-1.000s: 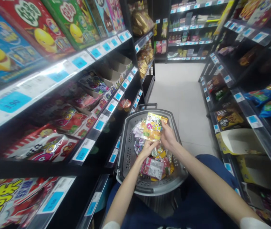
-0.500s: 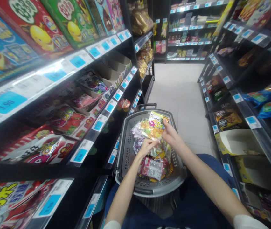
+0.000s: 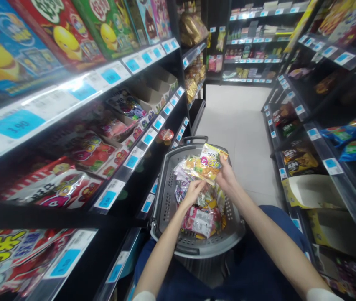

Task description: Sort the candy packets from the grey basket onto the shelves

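Observation:
A yellow bag of gummy candy (image 3: 209, 164) is tilted up above the far part of a grey shopping basket (image 3: 165, 196). My right hand (image 3: 226, 175) is closed on the bag's right edge, thumb on the front. At its lower edge, the fingers of my left hand (image 3: 193, 193) are drawn together against the bag; the exact contact is partly hidden. Beneath both hands, several candy bags fill the basket, among them purple-and-white bags (image 3: 181, 179) and a pink bag (image 3: 199, 221) lying nearest me.
Left of the basket, a shelf rack (image 3: 148, 138) holds candy bags and boxes. A small red-lidded cup (image 3: 166, 135) sits on a lower shelf. Snack shelves (image 3: 322, 146) line the right side. Pale floor (image 3: 236, 121) runs between them towards shelves at the back.
The yellow bag and my right hand have shifted slightly right. My left hand stays at the bag's lower edge, its fingers more drawn in. The camera view has shifted a little.

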The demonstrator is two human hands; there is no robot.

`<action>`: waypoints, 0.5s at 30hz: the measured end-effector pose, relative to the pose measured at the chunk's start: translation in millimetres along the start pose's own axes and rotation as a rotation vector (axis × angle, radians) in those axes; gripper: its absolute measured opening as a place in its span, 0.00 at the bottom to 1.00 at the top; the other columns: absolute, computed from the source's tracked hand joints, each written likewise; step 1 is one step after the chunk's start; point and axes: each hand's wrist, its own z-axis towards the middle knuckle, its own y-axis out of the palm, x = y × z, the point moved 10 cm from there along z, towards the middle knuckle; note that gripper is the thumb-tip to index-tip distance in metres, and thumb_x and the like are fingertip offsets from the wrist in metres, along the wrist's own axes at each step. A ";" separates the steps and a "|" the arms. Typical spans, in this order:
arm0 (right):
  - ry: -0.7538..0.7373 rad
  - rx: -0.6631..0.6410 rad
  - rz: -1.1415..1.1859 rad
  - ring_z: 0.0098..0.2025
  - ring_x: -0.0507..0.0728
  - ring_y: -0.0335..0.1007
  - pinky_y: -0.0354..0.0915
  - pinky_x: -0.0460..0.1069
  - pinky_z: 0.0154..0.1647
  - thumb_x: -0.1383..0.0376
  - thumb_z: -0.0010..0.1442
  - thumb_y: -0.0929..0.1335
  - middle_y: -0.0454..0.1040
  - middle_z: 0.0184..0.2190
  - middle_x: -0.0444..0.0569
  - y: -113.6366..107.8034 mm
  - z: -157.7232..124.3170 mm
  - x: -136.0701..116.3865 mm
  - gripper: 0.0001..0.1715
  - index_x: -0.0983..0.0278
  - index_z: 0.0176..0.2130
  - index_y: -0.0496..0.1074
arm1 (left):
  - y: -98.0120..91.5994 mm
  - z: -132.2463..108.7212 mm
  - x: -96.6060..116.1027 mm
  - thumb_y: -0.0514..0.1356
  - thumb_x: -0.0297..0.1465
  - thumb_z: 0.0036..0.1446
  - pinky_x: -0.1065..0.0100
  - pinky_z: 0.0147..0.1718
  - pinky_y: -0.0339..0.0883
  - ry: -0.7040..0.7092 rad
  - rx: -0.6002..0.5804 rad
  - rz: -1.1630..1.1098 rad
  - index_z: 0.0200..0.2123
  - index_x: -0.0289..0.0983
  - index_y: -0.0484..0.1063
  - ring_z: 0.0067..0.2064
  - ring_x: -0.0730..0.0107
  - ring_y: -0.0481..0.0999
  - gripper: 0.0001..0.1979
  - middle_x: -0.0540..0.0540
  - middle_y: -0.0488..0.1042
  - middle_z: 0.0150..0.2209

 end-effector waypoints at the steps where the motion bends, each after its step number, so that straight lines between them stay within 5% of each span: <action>1: 0.002 -0.002 0.005 0.44 0.58 0.80 0.77 0.56 0.48 0.56 0.65 0.68 0.82 0.39 0.46 1.7 -0.1 -0.1 0.12 0.60 0.46 0.72 | -4.7 1.1 0.2 0.61 0.55 0.55 0.68 0.27 0.64 0.000 0.047 -0.023 0.26 0.35 0.73 0.26 0.70 0.70 0.27 0.47 0.74 0.25; 10: -0.001 -0.031 0.027 0.43 0.57 0.80 0.76 0.55 0.48 0.59 0.64 0.70 0.82 0.39 0.46 9.2 -7.5 0.9 0.10 0.61 0.44 0.73 | -21.8 0.4 0.3 0.61 0.57 0.54 0.68 0.26 0.63 0.034 0.184 -0.088 0.30 0.37 0.69 0.23 0.72 0.70 0.27 0.50 0.74 0.26; 15: -0.045 0.102 -0.121 0.42 0.57 0.79 0.77 0.53 0.45 0.60 0.63 0.71 0.82 0.37 0.45 -7.3 -10.4 -4.7 0.08 0.61 0.41 0.74 | -25.2 -2.7 9.7 0.54 0.52 0.63 0.67 0.29 0.64 0.125 0.201 0.097 0.28 0.37 0.70 0.24 0.71 0.70 0.25 0.49 0.71 0.24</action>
